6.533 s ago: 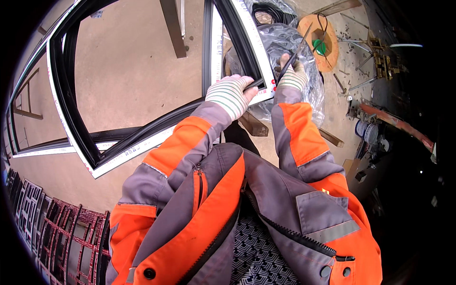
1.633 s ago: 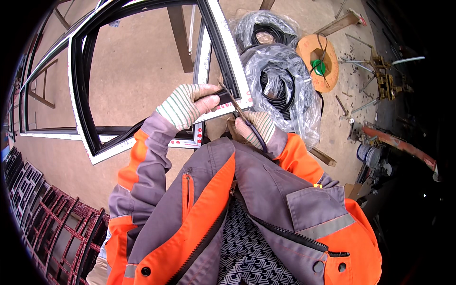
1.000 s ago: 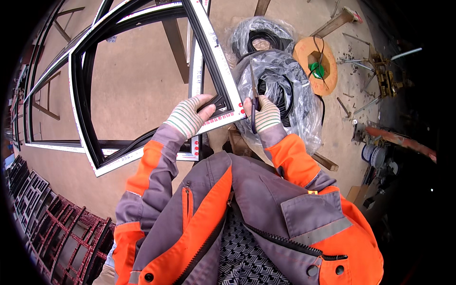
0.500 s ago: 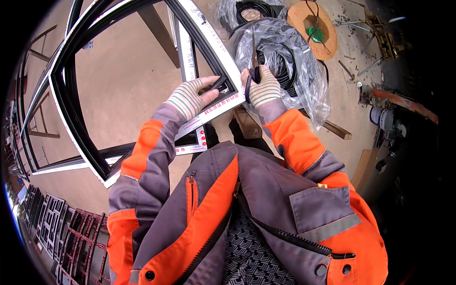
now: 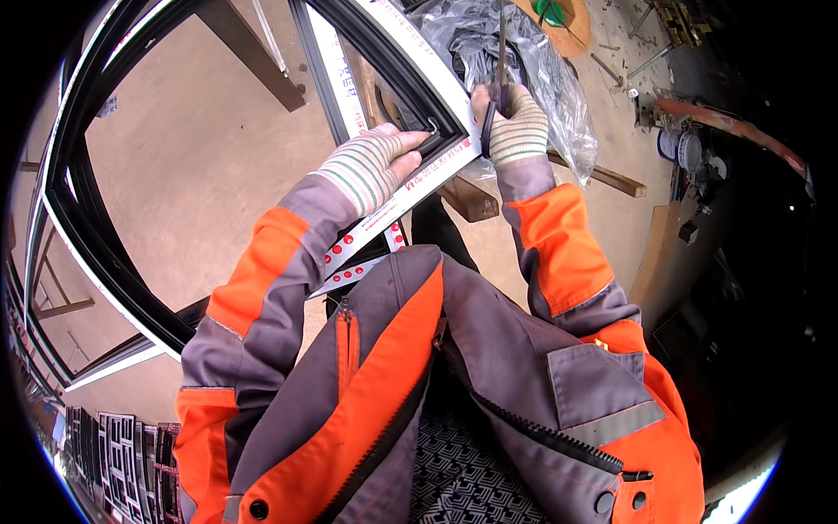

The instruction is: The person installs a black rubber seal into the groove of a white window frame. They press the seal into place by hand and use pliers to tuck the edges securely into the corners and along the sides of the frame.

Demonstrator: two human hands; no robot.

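A white window frame (image 5: pixel 384 210) with black inner edges lies flat in front of me, its near corner under my hands. My left hand (image 5: pixel 371 166), in a striped knit glove, presses its thumb and fingers onto the black rubber seal (image 5: pixel 429 133) at that corner. Just right of the corner, my right hand (image 5: pixel 515 127), gloved the same way, is closed around a thin dark strip (image 5: pixel 501 39) that runs up out of it. Both sleeves are orange and grey.
A clear plastic bag (image 5: pixel 489 44) with coiled black strip lies behind the corner. An orange reel (image 5: pixel 559 16) sits beyond it. Wooden bars (image 5: pixel 602 179) support the frame over a concrete floor. Tools and clutter line the right side; stacked frames (image 5: pixel 122 454) stand lower left.
The view has closed in on the frame's corner. My left hand slid onto the corner's black seal, and my right hand rose beside it holding the dark strip upright.
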